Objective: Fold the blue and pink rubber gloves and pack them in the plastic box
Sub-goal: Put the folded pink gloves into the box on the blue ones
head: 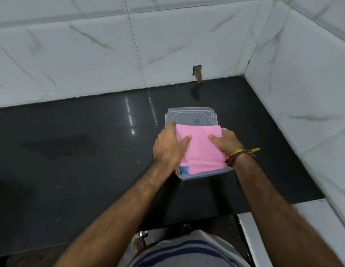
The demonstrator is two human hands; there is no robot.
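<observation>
A folded pink rubber glove (201, 149) lies on top of the clear plastic box (204, 175) in the middle of the black counter. A corner of a folded blue glove (184, 170) shows under it at the box's near left. My left hand (170, 146) grips the pink glove's left edge, thumb on top. On the right edge, my right hand (226, 142) holds it the same way, with thread bands on that wrist. The box's clear lid (190, 116) lies flat just behind the box, partly covered by the glove.
The black counter (90, 151) meets white marble-look tiled walls at the back and on the right. A small cut-out (197, 71) sits in the back wall above the counter. The counter's front edge runs near my body, with a white ledge (310, 209) at the right.
</observation>
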